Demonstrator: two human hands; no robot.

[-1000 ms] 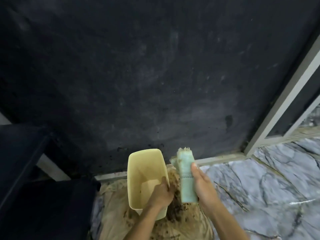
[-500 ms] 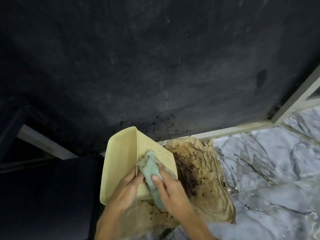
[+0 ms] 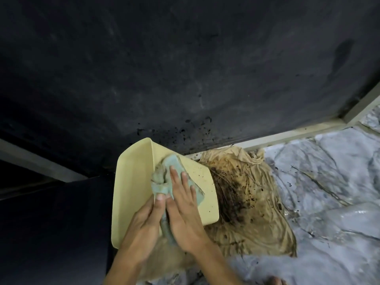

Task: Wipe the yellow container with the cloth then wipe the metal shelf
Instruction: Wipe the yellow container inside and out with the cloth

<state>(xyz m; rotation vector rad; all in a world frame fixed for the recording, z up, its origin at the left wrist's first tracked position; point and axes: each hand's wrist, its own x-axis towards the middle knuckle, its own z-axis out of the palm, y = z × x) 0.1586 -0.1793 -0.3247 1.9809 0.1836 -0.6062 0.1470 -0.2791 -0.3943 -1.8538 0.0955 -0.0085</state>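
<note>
The yellow container (image 3: 133, 177) is tipped on its side near the bottom centre, its speckled outer wall facing up and right. My left hand (image 3: 144, 225) grips its near end. A pale green cloth (image 3: 164, 177) lies bunched on the container's side wall. My right hand (image 3: 183, 208) presses flat on the cloth with fingers spread, holding it against the container. The metal shelf is not clearly identifiable; a pale metal bar (image 3: 287, 136) runs along the base of the dark wall.
A stained tan rag (image 3: 246, 202) with dark dirt lies on the marble-patterned floor (image 3: 329, 192) under and right of the container. A dark wall (image 3: 185, 68) fills the top. A dark block (image 3: 51, 233) stands at the left.
The container has gone from upright to tipped on its side. My right hand brought the cloth from beside it onto its wall and slid it further up. The view shifted left.
</note>
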